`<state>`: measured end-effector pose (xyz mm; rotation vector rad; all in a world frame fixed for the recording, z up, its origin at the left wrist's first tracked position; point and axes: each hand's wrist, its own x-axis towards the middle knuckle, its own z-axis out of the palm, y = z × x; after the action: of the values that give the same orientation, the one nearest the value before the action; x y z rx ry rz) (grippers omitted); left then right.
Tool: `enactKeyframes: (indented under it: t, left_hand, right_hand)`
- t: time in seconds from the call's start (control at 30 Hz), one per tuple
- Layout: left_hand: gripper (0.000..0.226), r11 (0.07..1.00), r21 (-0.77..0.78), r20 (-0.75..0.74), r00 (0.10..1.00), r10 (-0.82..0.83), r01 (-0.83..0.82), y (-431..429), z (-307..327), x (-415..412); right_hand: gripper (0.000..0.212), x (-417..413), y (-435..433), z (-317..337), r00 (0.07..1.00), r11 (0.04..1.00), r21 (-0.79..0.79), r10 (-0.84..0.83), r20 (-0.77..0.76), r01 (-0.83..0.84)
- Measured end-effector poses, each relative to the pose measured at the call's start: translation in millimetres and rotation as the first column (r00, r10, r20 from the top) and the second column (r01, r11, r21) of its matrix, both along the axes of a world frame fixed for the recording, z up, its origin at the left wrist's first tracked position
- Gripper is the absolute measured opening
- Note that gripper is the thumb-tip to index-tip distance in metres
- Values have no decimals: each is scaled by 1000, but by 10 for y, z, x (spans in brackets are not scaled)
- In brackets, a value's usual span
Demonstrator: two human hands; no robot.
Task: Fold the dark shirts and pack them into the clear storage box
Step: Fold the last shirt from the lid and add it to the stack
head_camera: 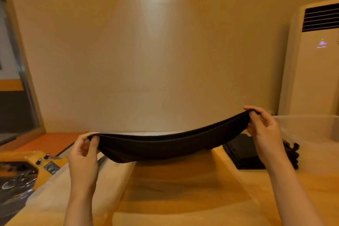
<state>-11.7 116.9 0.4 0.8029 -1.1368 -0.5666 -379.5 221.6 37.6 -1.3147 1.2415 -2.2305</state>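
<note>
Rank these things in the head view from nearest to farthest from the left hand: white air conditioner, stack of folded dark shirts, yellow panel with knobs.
1. yellow panel with knobs, just left of the left hand.
2. stack of folded dark shirts, across on the right.
3. white air conditioner, far right by the wall.

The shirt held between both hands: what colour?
Black, plain; head view shows the shirt best.
</note>
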Motion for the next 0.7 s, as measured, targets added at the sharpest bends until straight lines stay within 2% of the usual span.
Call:
enactKeyframes:
  t: [0.17, 0.27, 0.37, 0.43, 0.47, 0.53, 0.57, 0.6, 0.67, 0.7]
  left_hand:
    - [20, 1000, 14, -5, 1000, -20, 20, 371, -188, 38]
    - [21, 999, 20, 22, 999, -30, 29, 545, -264, 66]
    - [20, 999, 14, 67, 997, -33, 32, 664, -293, 114]
    - [19, 998, 31, 96, 993, -61, 59, 734, -316, 153]
    - [19, 996, 50, 117, 990, -83, 78, 767, -344, 172]
    - [19, 988, 107, 155, 979, -131, 116, 833, -421, 206]
    - [18, 982, 140, 166, 974, -152, 130, 867, -460, 219]
    - [18, 975, 171, 171, 971, -169, 139, 902, -493, 226]
    - [15, 964, 217, 175, 965, -195, 156, 961, -544, 233]
    - [14, 959, 233, 179, 962, -204, 160, 979, -565, 236]
  right_hand:
    - [37, 25, 403, -287, 999, 999, -5, -43, 5, 43]
    - [16, 84, 615, -386, 997, 997, 34, -69, 22, 68]
    - [28, 69, 782, -492, 992, 987, 104, -116, -42, 120]
    - [19, 81, 929, -537, 993, 984, 137, -106, -49, 112]
    - [22, 83, 999, -575, 994, 984, 146, -91, -55, 98]
    - [52, 62, 1121, -663, 992, 982, 168, -69, -108, 86]
    - [61, 56, 1173, -698, 990, 980, 177, -68, -120, 89]
    - [59, 47, 1215, -741, 990, 978, 190, -61, -129, 85]
    - [26, 72, 1282, -781, 995, 975, 215, -33, -99, 54]
    - [17, 83, 1307, -791, 994, 970, 235, -33, -100, 56]
